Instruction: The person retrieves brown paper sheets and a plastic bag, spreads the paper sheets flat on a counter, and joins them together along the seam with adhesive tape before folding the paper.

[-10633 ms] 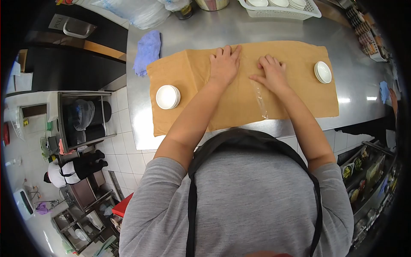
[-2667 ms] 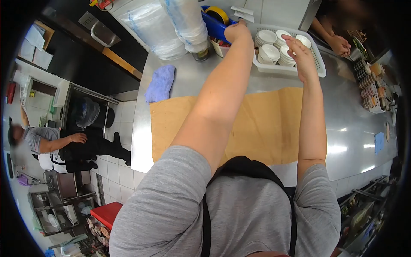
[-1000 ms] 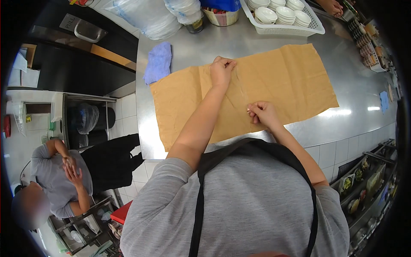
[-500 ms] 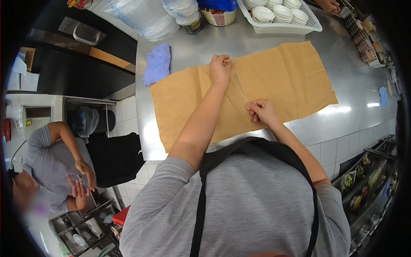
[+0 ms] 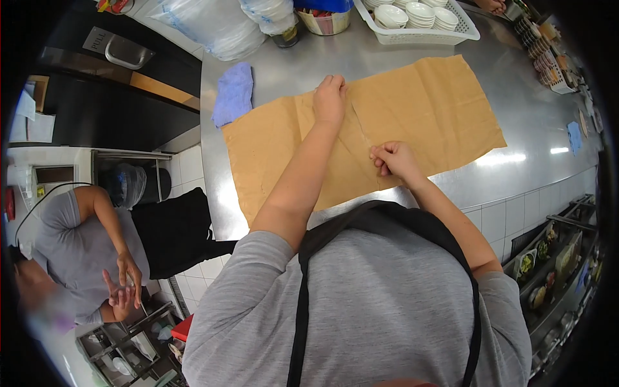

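Note:
A large brown sheet (image 5: pixel 438 109) with creases, paper or cloth, lies spread over the metal counter. A thin line, perhaps a seam or the edge of a clear strip, runs down its middle between my hands. My left hand (image 5: pixel 330 100) is closed over the sheet near its far edge, knuckles up, its fingertips hidden. Closer to my body, my right hand (image 5: pixel 394 161) has its fingers curled and the thumb pressed to the forefinger, at the near end of that line. What either hand pinches is too thin to make out.
A folded blue cloth (image 5: pixel 234 95) touches the sheet's left corner. Behind are plastic-wrapped stacks (image 5: pixel 213 29), a tub (image 5: pixel 325 22) and a white basket (image 5: pixel 425 35) of bowls. A co-worker (image 5: pixel 97 251) stands at the left. Small containers (image 5: pixel 545 58) line the right side.
My left hand has rolled over so its fingers tuck under, still near the far edge. My right hand stays pinched in almost the same place. The view has shifted slightly.

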{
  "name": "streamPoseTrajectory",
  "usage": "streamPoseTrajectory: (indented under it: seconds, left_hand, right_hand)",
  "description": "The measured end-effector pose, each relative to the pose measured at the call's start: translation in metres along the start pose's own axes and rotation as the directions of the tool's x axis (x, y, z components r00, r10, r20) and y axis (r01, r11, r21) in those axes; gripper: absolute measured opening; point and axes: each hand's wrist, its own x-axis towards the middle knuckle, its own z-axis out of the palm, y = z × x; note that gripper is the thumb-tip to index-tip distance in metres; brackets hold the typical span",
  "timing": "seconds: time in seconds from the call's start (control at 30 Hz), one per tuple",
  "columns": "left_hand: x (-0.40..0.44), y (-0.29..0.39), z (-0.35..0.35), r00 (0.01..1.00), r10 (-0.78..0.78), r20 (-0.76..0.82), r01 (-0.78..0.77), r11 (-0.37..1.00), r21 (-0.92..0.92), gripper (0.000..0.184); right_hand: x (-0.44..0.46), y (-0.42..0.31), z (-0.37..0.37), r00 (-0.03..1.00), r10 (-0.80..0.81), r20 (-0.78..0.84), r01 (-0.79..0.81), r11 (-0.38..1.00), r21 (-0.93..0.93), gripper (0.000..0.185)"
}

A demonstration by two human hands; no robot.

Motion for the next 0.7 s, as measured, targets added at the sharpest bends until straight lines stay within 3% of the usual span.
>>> streamPoseTrajectory:
  seconds: [0.1,0.17,0.4,0.5,0.57,0.6,0.67,0.7]
  left_hand:
    - [-0.006,-0.003,-0.01,0.995,0.029,0.097,-0.025,0.999,-0.046,0.017]
    - [-0.01,-0.008,-0.015,0.99,0.073,0.121,-0.051,0.983,-0.176,0.017]
    - [-0.009,-0.014,-0.021,0.975,0.133,0.179,-0.104,0.981,-0.163,0.024]
    - [-0.015,-0.014,-0.028,0.951,0.157,0.267,-0.122,0.982,-0.145,0.035]
    - [-0.019,-0.013,-0.036,0.907,0.153,0.392,-0.116,0.986,-0.117,0.057]
    - [-0.022,-0.011,-0.04,0.906,0.149,0.397,-0.112,0.987,-0.114,0.057]
    - [-0.026,-0.006,-0.045,0.85,0.1,0.517,-0.132,0.991,0.024,0.083]
    - [-0.024,-0.005,-0.046,0.848,0.099,0.521,-0.13,0.991,0.022,0.083]
  right_hand:
    - [0.002,-0.003,0.002,0.999,-0.028,0.018,0.028,0.999,-0.017,0.025]
    - [0.002,-0.006,0.004,1.0,0.018,-0.007,-0.018,1.0,-0.025,0.024]
    - [0.01,-0.007,0.006,0.999,0.043,-0.01,-0.043,0.999,-0.015,0.023]
    - [0.013,-0.002,0.005,0.998,0.063,-0.005,-0.063,0.998,-0.005,0.023]
    - [0.015,-0.003,0.006,0.999,0.039,0.001,-0.039,0.999,-0.02,0.023]
    - [0.015,-0.004,0.007,0.999,0.045,0.005,-0.045,0.999,-0.017,0.023]
    - [0.017,-0.006,0.008,0.998,0.055,-0.008,-0.055,0.998,-0.034,0.023]
    - [0.019,-0.007,0.007,0.998,0.06,-0.009,-0.06,0.998,-0.033,0.023]
